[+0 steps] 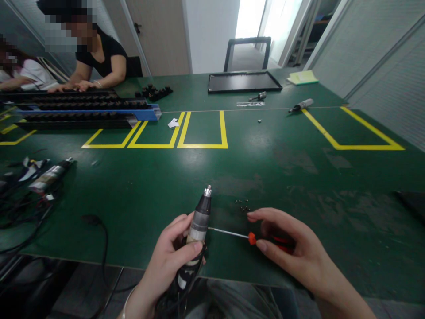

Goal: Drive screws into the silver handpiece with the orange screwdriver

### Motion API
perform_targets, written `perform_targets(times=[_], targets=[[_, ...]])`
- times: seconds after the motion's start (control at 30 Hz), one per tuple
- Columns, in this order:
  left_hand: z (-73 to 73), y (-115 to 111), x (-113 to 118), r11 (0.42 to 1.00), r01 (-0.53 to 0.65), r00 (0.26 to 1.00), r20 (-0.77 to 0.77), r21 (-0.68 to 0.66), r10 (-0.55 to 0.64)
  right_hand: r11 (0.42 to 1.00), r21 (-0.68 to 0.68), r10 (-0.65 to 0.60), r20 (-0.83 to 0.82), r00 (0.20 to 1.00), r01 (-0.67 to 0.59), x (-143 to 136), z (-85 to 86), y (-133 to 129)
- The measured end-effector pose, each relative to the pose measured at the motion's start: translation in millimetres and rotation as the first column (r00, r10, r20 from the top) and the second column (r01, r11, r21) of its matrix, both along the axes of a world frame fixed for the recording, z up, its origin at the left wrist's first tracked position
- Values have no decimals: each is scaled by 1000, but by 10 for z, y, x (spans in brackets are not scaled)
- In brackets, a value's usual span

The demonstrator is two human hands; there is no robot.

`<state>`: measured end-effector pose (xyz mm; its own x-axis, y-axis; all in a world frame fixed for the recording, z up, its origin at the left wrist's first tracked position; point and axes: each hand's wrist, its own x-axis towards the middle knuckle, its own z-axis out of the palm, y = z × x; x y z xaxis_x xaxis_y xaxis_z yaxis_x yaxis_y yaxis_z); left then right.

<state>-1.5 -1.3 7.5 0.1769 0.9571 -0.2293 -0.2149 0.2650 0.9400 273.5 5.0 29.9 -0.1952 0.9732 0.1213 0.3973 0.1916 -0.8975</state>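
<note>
My left hand [175,248] is wrapped round an electric screwdriver [199,221], which points up and away from me above the table's near edge. A hand screwdriver [229,232] with a thin metal shaft and a red and black handle lies in my right hand [295,243]. Its handle is partly hidden by the fingers, and its tip meets the outline of the electric screwdriver's body; whether they touch I cannot tell. My right thumb rests by the red collar, while the index finger reaches out beside several small dark screws [245,208] on the table.
On the left lie another electric screwdriver [53,175] and tangled cables [23,226]. Long dark strips and a blue rail [142,113] stand before a co-worker [102,62]. Farther back are a black tray [245,83], a tool [301,105] and a notepad [303,77]. Yellow tape [202,145] marks the green table.
</note>
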Motion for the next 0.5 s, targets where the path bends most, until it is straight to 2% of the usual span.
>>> perform_targets(times=[0.13, 0.23, 0.37, 0.5], targets=[[-2, -10, 0, 1000, -20, 1000, -9, -10, 20, 993, -111, 41, -30, 999, -44, -5, -6, 28], [-6, -24, -6, 1000, -27, 1000, -13, -15, 27, 985, -171, 35, 42, 999, -28, -34, 12, 45], [-20, -23, -14, 1000, -19, 1000, -20, -19, 18, 994, -107, 10, 95, 995, 0, -59, 38, 50], [-26, -12, -11, 1000, -19, 1000, -7, -18, 18, 996, -53, -67, 45, 997, 70, -50, 58, 40]])
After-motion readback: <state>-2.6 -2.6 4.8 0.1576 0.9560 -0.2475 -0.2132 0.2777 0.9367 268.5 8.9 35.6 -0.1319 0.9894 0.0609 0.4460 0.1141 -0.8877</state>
